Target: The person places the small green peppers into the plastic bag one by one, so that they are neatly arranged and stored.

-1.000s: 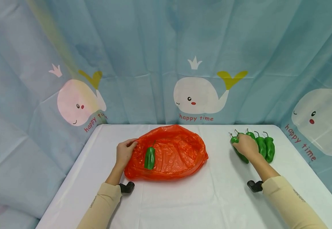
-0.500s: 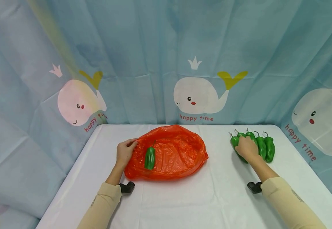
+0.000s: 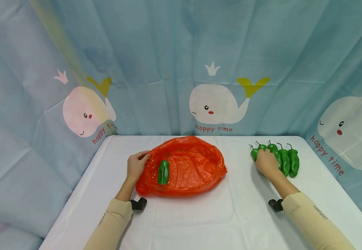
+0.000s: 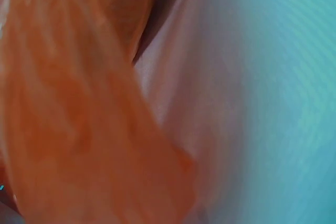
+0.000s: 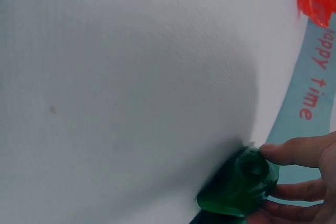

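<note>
With thumb and fingers, my left hand [image 3: 136,166] pinches the left rim of an orange-red plastic bag [image 3: 196,170], which lies spread with its mouth facing up. A green chili pepper [image 3: 163,172] is inside the bag at its left, stem pointing away. Blurred bag film [image 4: 89,119] fills much of the left wrist view, hiding the left fingers. Over at the right, my right hand [image 3: 266,162] grips the leftmost green pepper [image 5: 239,182] of a row, thumb on one side and fingers on the other. Several more peppers [image 3: 294,163] lie side by side, stems away from me.
A white cloth covers the table [image 3: 193,222]. Behind it hangs a blue curtain [image 3: 156,104] with printed whales, close to the table's back edge. Small black wrist mounts [image 3: 138,205] sit at both cuffs.
My right hand has shifted slightly left and toward me, from over the row's left peppers onto the leftmost one. The left hand and the bag have stayed in place.
</note>
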`<action>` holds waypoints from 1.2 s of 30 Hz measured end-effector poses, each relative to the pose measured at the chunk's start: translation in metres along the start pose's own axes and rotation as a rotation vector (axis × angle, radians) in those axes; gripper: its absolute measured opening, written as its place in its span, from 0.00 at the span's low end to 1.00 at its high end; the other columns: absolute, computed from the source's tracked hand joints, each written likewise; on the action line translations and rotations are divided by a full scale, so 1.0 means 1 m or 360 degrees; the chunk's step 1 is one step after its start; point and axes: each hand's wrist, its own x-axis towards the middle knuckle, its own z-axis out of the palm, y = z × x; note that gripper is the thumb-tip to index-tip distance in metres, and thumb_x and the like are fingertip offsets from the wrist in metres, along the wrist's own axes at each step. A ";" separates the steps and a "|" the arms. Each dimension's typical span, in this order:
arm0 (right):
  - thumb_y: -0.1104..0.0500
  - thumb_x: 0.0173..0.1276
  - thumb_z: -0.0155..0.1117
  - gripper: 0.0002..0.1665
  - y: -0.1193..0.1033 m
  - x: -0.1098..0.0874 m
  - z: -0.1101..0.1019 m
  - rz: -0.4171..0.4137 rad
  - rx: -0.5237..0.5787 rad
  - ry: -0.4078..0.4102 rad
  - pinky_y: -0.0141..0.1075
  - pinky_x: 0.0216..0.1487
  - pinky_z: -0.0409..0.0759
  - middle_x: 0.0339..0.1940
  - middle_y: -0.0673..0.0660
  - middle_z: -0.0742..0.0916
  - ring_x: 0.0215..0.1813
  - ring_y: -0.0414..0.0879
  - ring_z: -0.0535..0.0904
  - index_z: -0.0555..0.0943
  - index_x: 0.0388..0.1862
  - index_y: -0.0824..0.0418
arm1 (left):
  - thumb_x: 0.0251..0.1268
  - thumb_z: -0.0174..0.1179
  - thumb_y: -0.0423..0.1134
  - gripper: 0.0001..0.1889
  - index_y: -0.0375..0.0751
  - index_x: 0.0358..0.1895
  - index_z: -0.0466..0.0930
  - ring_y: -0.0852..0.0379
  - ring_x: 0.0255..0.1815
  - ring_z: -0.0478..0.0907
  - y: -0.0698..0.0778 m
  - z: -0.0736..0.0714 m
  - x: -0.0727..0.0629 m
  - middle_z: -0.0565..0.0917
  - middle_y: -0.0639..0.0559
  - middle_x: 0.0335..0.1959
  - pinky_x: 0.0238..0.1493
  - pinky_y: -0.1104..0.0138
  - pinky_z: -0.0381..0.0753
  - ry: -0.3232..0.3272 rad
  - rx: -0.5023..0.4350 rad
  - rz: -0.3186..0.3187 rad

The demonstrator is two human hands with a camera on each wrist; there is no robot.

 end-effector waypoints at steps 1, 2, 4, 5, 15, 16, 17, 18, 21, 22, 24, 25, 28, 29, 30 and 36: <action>0.68 0.63 0.52 0.18 -0.001 0.000 0.000 0.0004 -0.0009 0.0001 0.61 0.43 0.77 0.42 0.83 0.76 0.43 0.76 0.76 0.72 0.45 0.85 | 0.70 0.59 0.41 0.14 0.38 0.50 0.86 0.46 0.51 0.81 0.000 0.000 0.000 0.87 0.40 0.48 0.56 0.53 0.79 -0.0002 0.0000 -0.0002; 0.68 0.63 0.52 0.19 -0.001 0.000 0.001 0.0005 -0.0019 0.0005 0.61 0.43 0.78 0.42 0.83 0.76 0.43 0.76 0.76 0.71 0.46 0.86 | 0.70 0.58 0.41 0.14 0.38 0.50 0.86 0.46 0.51 0.81 0.000 0.000 0.000 0.87 0.40 0.48 0.56 0.53 0.80 -0.0004 0.0001 -0.0003; 0.68 0.63 0.52 0.20 -0.003 0.000 0.001 0.0009 -0.0040 0.0018 0.61 0.43 0.78 0.42 0.83 0.76 0.44 0.76 0.76 0.71 0.47 0.86 | 0.70 0.59 0.41 0.14 0.38 0.50 0.86 0.46 0.51 0.81 0.000 0.000 0.000 0.87 0.40 0.48 0.56 0.54 0.80 -0.0002 0.0005 -0.0002; 0.68 0.63 0.53 0.20 -0.004 0.000 0.001 0.0005 -0.0057 0.0026 0.61 0.42 0.79 0.42 0.83 0.76 0.44 0.76 0.76 0.71 0.47 0.87 | 0.70 0.59 0.41 0.14 0.38 0.50 0.86 0.46 0.50 0.81 0.000 0.000 0.000 0.87 0.40 0.47 0.55 0.55 0.80 0.0001 0.0009 -0.0001; 0.69 0.63 0.52 0.21 -0.007 0.002 0.004 -0.0034 -0.0129 0.0071 0.61 0.40 0.79 0.41 0.83 0.76 0.43 0.77 0.76 0.69 0.47 0.89 | 0.70 0.58 0.42 0.14 0.39 0.50 0.86 0.48 0.48 0.82 0.002 -0.001 0.000 0.87 0.41 0.47 0.51 0.62 0.80 0.0000 0.0014 -0.0002; 0.69 0.64 0.52 0.21 -0.007 0.002 0.005 -0.0033 -0.0138 0.0064 0.61 0.40 0.79 0.42 0.84 0.76 0.43 0.77 0.76 0.68 0.48 0.89 | 0.70 0.58 0.42 0.14 0.39 0.50 0.86 0.48 0.49 0.81 0.001 -0.001 -0.001 0.87 0.41 0.47 0.52 0.61 0.80 0.0002 0.0014 -0.0003; 0.69 0.64 0.51 0.21 -0.008 0.002 0.005 -0.0036 -0.0151 0.0058 0.61 0.41 0.79 0.42 0.84 0.75 0.44 0.77 0.76 0.68 0.48 0.89 | 0.70 0.58 0.42 0.14 0.39 0.50 0.86 0.48 0.49 0.81 0.001 -0.001 -0.001 0.87 0.41 0.47 0.52 0.61 0.80 0.0005 0.0010 -0.0005; 0.69 0.65 0.51 0.22 -0.008 0.002 0.006 -0.0041 -0.0168 0.0052 0.60 0.42 0.79 0.43 0.84 0.75 0.44 0.77 0.76 0.67 0.49 0.89 | 0.70 0.58 0.42 0.14 0.39 0.50 0.86 0.48 0.49 0.81 0.001 -0.001 0.000 0.87 0.41 0.47 0.52 0.61 0.80 0.0006 0.0009 -0.0005; 0.68 0.66 0.52 0.24 -0.009 0.002 0.008 -0.0053 -0.0212 0.0037 0.60 0.44 0.79 0.44 0.85 0.75 0.46 0.77 0.76 0.66 0.50 0.90 | 0.70 0.58 0.42 0.14 0.39 0.50 0.86 0.48 0.48 0.81 0.000 -0.001 0.000 0.87 0.40 0.47 0.49 0.67 0.79 0.0003 0.0014 0.0001; 0.68 0.66 0.52 0.24 -0.009 0.002 0.009 -0.0056 -0.0220 0.0039 0.60 0.44 0.79 0.44 0.85 0.75 0.46 0.77 0.76 0.66 0.50 0.90 | 0.70 0.58 0.42 0.14 0.39 0.50 0.86 0.48 0.48 0.81 0.000 -0.001 0.000 0.87 0.40 0.46 0.47 0.70 0.78 0.0001 0.0006 0.0003; 0.68 0.66 0.52 0.24 -0.009 0.001 0.010 -0.0051 -0.0224 0.0047 0.60 0.45 0.79 0.43 0.84 0.75 0.45 0.76 0.76 0.66 0.50 0.90 | 0.70 0.58 0.42 0.14 0.39 0.50 0.86 0.49 0.46 0.81 0.000 -0.001 0.000 0.88 0.40 0.46 0.43 0.75 0.77 -0.0001 -0.0001 0.0003; 0.68 0.66 0.52 0.24 -0.009 0.001 0.010 -0.0046 -0.0222 0.0049 0.59 0.45 0.79 0.43 0.84 0.75 0.45 0.76 0.76 0.67 0.50 0.90 | 0.70 0.58 0.42 0.14 0.39 0.50 0.86 0.49 0.46 0.81 -0.001 -0.001 0.000 0.88 0.40 0.46 0.42 0.77 0.76 0.0000 -0.0003 0.0004; 0.68 0.66 0.51 0.23 -0.010 0.002 0.011 -0.0035 -0.0218 0.0051 0.59 0.44 0.79 0.43 0.83 0.75 0.45 0.75 0.76 0.67 0.50 0.89 | 0.70 0.58 0.41 0.13 0.39 0.49 0.86 0.49 0.45 0.81 -0.001 0.000 0.000 0.88 0.41 0.45 0.40 0.79 0.75 0.0016 -0.0011 0.0005; 0.68 0.66 0.51 0.22 -0.010 0.002 0.011 -0.0032 -0.0221 0.0052 0.59 0.44 0.79 0.43 0.83 0.76 0.45 0.75 0.76 0.67 0.50 0.89 | 0.70 0.58 0.42 0.13 0.39 0.49 0.86 0.49 0.45 0.81 -0.001 0.000 0.000 0.88 0.41 0.45 0.40 0.79 0.75 0.0023 -0.0008 0.0006; 0.68 0.66 0.51 0.22 -0.010 0.002 0.011 -0.0032 -0.0222 0.0052 0.59 0.44 0.79 0.43 0.83 0.75 0.45 0.75 0.76 0.67 0.49 0.89 | 0.70 0.58 0.42 0.13 0.39 0.49 0.86 0.49 0.45 0.81 -0.002 0.000 0.000 0.88 0.40 0.45 0.40 0.79 0.75 0.0027 -0.0007 0.0006; 0.68 0.67 0.50 0.21 -0.010 0.002 0.011 -0.0013 -0.0204 0.0077 0.59 0.43 0.79 0.42 0.83 0.75 0.45 0.75 0.76 0.67 0.48 0.89 | 0.70 0.58 0.41 0.13 0.39 0.49 0.86 0.49 0.44 0.81 -0.003 0.001 0.000 0.88 0.40 0.45 0.40 0.78 0.75 0.0032 -0.0011 0.0002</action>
